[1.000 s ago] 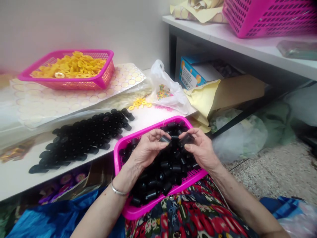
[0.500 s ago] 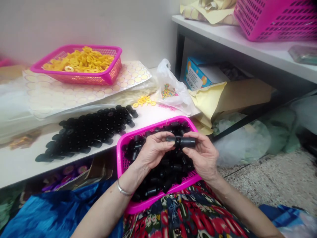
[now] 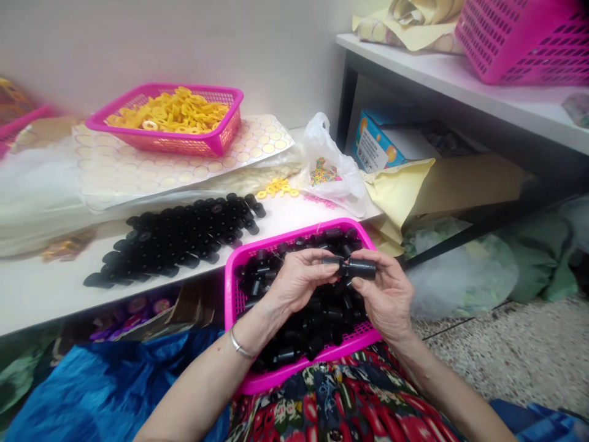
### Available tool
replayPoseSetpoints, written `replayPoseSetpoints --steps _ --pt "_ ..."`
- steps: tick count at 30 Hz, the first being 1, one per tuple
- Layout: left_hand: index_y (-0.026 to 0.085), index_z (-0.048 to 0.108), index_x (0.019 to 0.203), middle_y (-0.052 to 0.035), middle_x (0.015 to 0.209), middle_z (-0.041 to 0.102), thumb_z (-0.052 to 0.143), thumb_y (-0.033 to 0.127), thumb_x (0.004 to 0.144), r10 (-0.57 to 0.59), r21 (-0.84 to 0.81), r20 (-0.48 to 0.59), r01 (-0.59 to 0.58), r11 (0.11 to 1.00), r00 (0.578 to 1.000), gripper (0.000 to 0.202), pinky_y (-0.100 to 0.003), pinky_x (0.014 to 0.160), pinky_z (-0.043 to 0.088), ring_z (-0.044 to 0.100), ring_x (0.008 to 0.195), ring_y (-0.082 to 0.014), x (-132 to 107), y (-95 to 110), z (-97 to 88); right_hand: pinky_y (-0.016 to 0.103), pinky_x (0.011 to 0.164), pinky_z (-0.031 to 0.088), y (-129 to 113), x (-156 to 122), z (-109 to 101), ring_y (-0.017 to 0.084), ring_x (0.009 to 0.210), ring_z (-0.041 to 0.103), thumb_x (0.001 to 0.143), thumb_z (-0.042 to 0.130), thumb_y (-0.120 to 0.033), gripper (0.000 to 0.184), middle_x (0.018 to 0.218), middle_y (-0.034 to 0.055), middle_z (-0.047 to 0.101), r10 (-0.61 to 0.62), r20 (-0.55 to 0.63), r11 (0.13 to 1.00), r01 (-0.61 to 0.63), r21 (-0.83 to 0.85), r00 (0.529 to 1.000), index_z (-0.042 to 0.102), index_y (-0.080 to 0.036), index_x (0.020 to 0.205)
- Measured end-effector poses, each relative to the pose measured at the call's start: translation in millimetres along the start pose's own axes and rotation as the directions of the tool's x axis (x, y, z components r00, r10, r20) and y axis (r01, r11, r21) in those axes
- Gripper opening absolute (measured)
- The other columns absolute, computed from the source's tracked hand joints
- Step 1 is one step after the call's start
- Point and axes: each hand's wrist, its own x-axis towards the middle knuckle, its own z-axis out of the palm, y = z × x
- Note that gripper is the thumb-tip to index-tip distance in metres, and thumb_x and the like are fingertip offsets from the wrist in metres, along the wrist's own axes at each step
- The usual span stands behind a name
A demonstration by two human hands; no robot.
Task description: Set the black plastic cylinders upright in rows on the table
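A pink basket point(image 3: 231, 288) rests on my lap, filled with several small black cylindrical parts point(image 3: 304, 325). Above it, my left hand point(image 3: 299, 283) pinches a small black piece point(image 3: 332, 260) at its fingertips. My right hand point(image 3: 385, 293) grips a black tube point(image 3: 362, 268) lying sideways. The two pieces meet end to end between my hands. A bracelet sits on my left wrist.
On the white table point(image 3: 37, 294) lie rows of black caps point(image 3: 179, 236), a sheet of round stickers point(image 3: 184, 166), a pink basket of yellow rings point(image 3: 170, 120), loose yellow rings point(image 3: 276, 187) and a plastic bag point(image 3: 329, 166). A shelf with another pink basket point(image 3: 524, 43) stands right.
My hands brought the two black pieces together from apart to touching end to end. The view shifted slightly, so everything slid right in the picture.
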Motion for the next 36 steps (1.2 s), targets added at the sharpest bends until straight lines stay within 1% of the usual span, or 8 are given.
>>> replayPoseSetpoints --steps 5,9,16,19,23,27,31,36 --pt "0.010 0.073 0.073 -0.0029 0.066 0.068 0.086 0.014 0.046 -0.018 0.021 -0.005 0.018 1.000 1.000 0.030 -0.023 0.059 0.052 0.063 0.058 -0.0113 3 -4 0.3 0.033 0.084 0.054 1 -2 -2 0.018 0.094 0.063 0.073 0.071 -0.015 0.035 0.102 0.0043 0.065 0.005 0.024 0.999 -0.004 -0.040 1.000 0.061 -0.025 0.105" --pt "0.009 0.074 0.079 -0.0053 0.070 0.069 0.084 0.023 0.054 0.033 0.119 -0.015 -0.031 0.992 0.999 0.030 -0.024 0.061 0.051 0.061 0.058 -0.0112 -3 -10 8.6 0.041 0.096 0.049 4 -5 -3 0.023 0.109 0.060 0.081 0.065 -0.021 0.039 0.118 0.0074 0.062 -0.021 0.101 0.942 0.054 -0.331 0.995 0.058 -0.025 0.119" --pt "0.015 0.072 0.096 -0.0025 0.082 0.069 0.075 0.030 0.069 0.330 0.356 -0.054 -0.290 0.888 0.942 0.031 -0.023 0.068 0.049 0.060 0.071 -0.0119 -21 -13 16.7 0.052 0.111 0.030 9 -2 0 0.030 0.142 0.020 0.089 0.053 -0.040 0.083 0.154 0.0160 0.019 -0.133 0.532 0.648 0.480 -0.592 0.836 0.003 -0.018 0.150" --pt "0.016 0.071 0.097 -0.0045 0.091 0.070 0.079 0.026 0.062 0.566 0.486 -0.208 -0.418 0.768 0.798 0.038 -0.026 0.076 0.051 0.062 0.080 -0.0148 -24 -2 -8.7 0.053 0.112 0.027 10 8 -6 0.030 0.141 0.022 0.089 0.052 -0.040 0.073 0.153 0.0146 0.024 -0.036 0.532 0.635 0.430 -0.642 0.846 0.017 -0.019 0.149" --pt "0.015 0.066 0.098 -0.0027 0.085 0.068 0.083 0.023 0.052 0.789 0.645 -0.488 -0.455 0.614 0.373 0.049 -0.023 0.071 0.050 0.062 0.076 -0.0132 -40 17 -75.6 0.049 0.102 0.043 19 17 -23 0.030 0.128 0.044 0.086 0.056 -0.040 0.044 0.142 0.0116 0.042 0.126 0.360 0.695 0.176 -0.697 0.924 0.051 -0.022 0.126" --pt "0.012 0.066 0.093 0.0016 0.070 0.062 0.079 0.026 0.054 0.765 0.731 -0.638 -0.244 0.638 0.089 0.043 -0.023 0.062 0.046 0.057 0.062 -0.0114 -57 21 -152.0 0.041 0.084 0.054 33 14 -34 0.027 0.114 0.055 0.084 0.057 -0.043 0.032 0.133 0.0109 0.049 0.266 0.314 0.749 0.010 -0.662 0.911 0.058 -0.022 0.109" --pt "0.012 0.068 0.091 0.0042 0.061 0.057 0.076 0.031 0.056 0.792 0.794 -0.607 0.015 0.608 0.072 0.041 -0.024 0.060 0.042 0.052 0.058 -0.0118 -52 15 -199.8 0.044 0.089 0.051 41 13 -30 0.028 0.119 0.050 0.084 0.058 -0.042 0.032 0.132 0.0117 0.049 0.300 0.396 0.738 0.052 -0.672 0.868 0.058 -0.021 0.107" --pt "0.014 0.068 0.095 0.0048 0.059 0.054 0.073 0.044 0.060 0.846 0.845 -0.528 0.139 0.516 0.067 0.046 -0.026 0.062 0.043 0.052 0.057 -0.0133 -32 16 -219.2 0.049 0.101 0.040 36 21 -12 0.027 0.119 0.048 0.085 0.057 -0.032 0.024 0.126 0.0123 0.053 0.279 0.528 0.707 0.201 -0.678 0.802 0.058 -0.019 0.106"
